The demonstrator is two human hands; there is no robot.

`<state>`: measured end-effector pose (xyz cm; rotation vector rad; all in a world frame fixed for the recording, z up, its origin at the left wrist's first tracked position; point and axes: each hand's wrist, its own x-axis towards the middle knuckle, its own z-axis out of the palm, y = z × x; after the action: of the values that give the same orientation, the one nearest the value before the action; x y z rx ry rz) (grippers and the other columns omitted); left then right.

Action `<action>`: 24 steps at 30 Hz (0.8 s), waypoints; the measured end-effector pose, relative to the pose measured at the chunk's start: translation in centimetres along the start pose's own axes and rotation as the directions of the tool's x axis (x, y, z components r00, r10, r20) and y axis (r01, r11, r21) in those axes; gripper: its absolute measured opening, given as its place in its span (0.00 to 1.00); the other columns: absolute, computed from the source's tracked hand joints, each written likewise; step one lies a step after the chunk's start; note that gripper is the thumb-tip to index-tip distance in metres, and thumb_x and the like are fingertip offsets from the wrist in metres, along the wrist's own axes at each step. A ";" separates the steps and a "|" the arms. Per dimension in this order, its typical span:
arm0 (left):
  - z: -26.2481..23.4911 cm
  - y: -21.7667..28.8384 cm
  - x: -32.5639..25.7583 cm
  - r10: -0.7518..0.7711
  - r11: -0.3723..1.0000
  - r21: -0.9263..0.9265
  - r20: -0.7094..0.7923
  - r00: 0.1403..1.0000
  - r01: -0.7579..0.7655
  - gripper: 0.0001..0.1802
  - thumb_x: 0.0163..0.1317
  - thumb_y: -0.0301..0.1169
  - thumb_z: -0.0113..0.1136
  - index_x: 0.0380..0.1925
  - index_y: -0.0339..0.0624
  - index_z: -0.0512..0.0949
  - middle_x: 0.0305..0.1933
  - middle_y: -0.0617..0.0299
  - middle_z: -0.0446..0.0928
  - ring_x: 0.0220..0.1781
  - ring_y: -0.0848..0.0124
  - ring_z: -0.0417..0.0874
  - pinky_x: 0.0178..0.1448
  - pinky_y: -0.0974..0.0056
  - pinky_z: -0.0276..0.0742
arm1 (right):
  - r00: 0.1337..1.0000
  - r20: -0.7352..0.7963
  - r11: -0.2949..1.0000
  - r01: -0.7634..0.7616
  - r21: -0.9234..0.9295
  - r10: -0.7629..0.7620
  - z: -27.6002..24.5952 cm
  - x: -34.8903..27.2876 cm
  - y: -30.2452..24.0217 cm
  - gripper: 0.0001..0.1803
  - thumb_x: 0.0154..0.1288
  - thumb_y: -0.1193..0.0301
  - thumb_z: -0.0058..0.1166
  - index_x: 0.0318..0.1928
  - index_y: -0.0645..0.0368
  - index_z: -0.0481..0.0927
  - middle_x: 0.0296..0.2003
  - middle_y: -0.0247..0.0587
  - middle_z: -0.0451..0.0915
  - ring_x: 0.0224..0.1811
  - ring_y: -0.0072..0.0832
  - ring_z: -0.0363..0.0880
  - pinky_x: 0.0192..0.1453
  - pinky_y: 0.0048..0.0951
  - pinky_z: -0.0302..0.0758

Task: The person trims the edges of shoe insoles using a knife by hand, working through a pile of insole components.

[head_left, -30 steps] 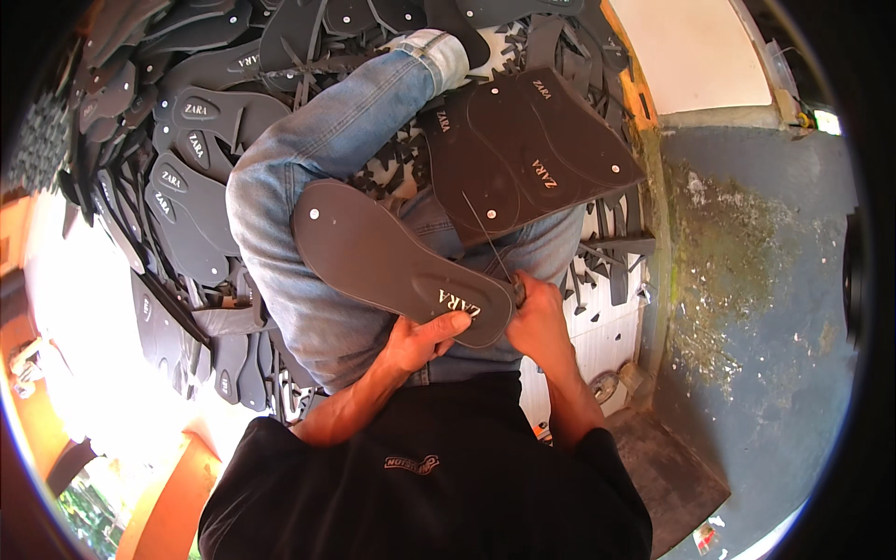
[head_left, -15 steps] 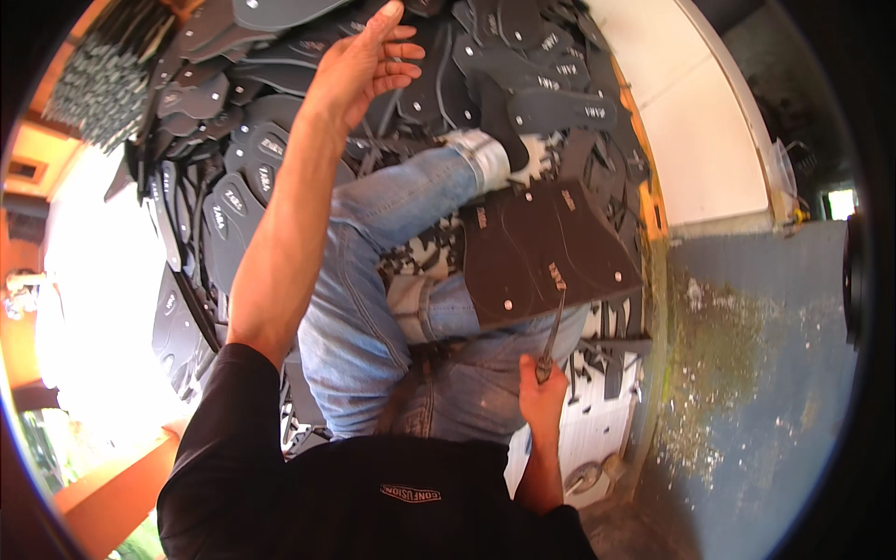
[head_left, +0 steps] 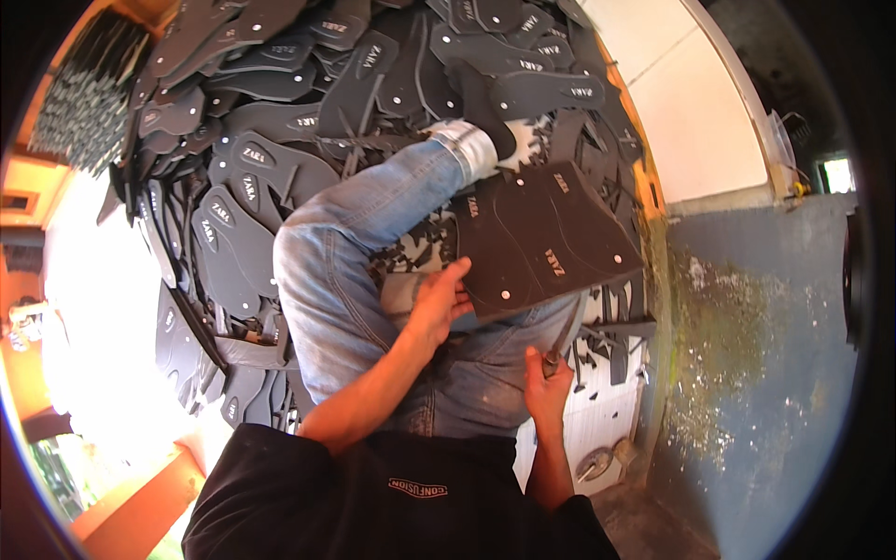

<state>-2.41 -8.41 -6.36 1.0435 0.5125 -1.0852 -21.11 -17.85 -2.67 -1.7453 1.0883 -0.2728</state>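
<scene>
Both the left hand (head_left: 437,306) and the right hand (head_left: 549,387) are near the dark sheet (head_left: 532,229), which lies over the right leg (head_left: 485,378). The left thumb meets its left edge; whether it pinches, I cannot tell. The right curls around a knife (head_left: 564,336); keeping that blade clear of leg and fingers seems wise. Beyond lie sole-shaped pieces (head_left: 224,247) and offcuts (head_left: 618,359).

Left hand (head_left: 441,303) right there at the dark sheet (head_left: 537,233)'s left edge, right hand (head_left: 549,390) gripping a knife (head_left: 565,333) by its lower edge!
</scene>
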 end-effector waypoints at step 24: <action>-2.6 -1.5 -11.2 0.222 0.959 -0.165 -0.059 0.973 -0.229 0.12 0.60 0.29 0.61 0.41 0.34 0.78 0.39 0.57 0.80 0.39 0.71 0.82 0.43 0.68 0.80 | 0.940 0.338 0.998 -0.028 -0.054 0.045 -1.4 -7.2 -1.2 0.21 0.62 0.63 0.58 0.19 0.62 0.67 0.10 0.32 0.59 0.15 0.18 0.54 0.18 0.27 0.56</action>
<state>-8.14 -0.97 0.52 0.9480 0.4962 -0.8054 -25.37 -13.13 1.12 -1.7341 0.8787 0.0793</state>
